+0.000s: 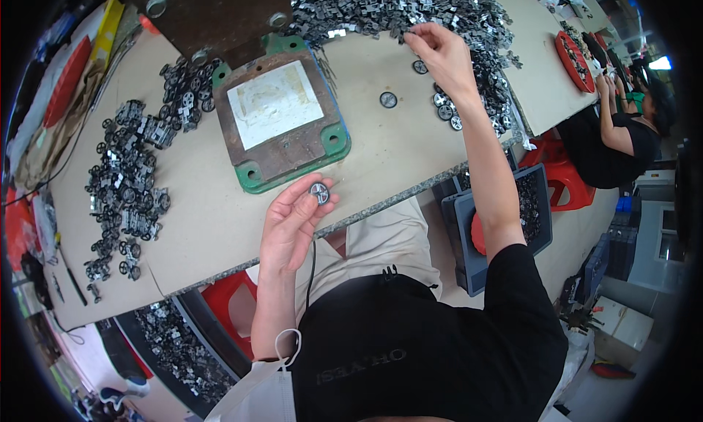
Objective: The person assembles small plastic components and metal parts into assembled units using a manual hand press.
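My left hand [296, 215] pinches a small toy wheel [319, 193], black-rimmed with silver spokes, near the table's front edge. Farther off, my right hand [438, 50] reaches to the edge of a big heap of small dark metal-looking parts [395, 8]. Its thumb and fingertips are pressed together at a small dark piece that I cannot make out well. Below that hand lies a loose wheel [419, 67], and another wheel [389, 99] rests alone on the tabletop. More wheels [445, 112] gather beside my right forearm.
A green-edged metal press base [282, 155] with a white pad [274, 103] stands before me. Assembled wheeled pieces [124, 180] pile up at the left. Below the table are a grey bin [469, 272] and red stools [567, 184]. Another person [622, 140] works at the right.
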A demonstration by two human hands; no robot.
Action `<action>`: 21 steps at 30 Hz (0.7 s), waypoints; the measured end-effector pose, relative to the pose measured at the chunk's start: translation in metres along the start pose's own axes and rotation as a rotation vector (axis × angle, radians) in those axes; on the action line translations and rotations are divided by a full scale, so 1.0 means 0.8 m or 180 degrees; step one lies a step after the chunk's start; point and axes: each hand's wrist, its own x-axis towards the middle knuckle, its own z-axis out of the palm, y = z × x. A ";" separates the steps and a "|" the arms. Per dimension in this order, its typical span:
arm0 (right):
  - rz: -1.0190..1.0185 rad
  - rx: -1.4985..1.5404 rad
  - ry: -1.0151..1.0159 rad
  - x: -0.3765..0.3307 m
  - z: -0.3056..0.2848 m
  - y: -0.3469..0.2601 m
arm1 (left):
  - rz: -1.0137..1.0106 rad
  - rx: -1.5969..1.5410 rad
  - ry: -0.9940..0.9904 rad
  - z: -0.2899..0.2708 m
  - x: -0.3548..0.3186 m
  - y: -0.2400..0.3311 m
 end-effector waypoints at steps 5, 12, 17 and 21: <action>0.0821 0.2428 -0.1258 -0.088 0.019 -0.026 | 0.0186 -0.0085 0.0207 0.009 0.005 -0.006; 0.0802 0.2860 -0.1106 -0.161 0.052 -0.066 | 0.0441 0.0002 0.0365 0.016 0.007 -0.013; 0.0763 0.2912 -0.1012 -0.168 0.055 -0.073 | 0.0452 0.0007 0.0468 0.017 0.005 -0.013; 0.0749 0.2903 -0.0983 -0.169 0.055 -0.071 | 0.0485 -0.0006 0.0485 0.018 0.005 -0.013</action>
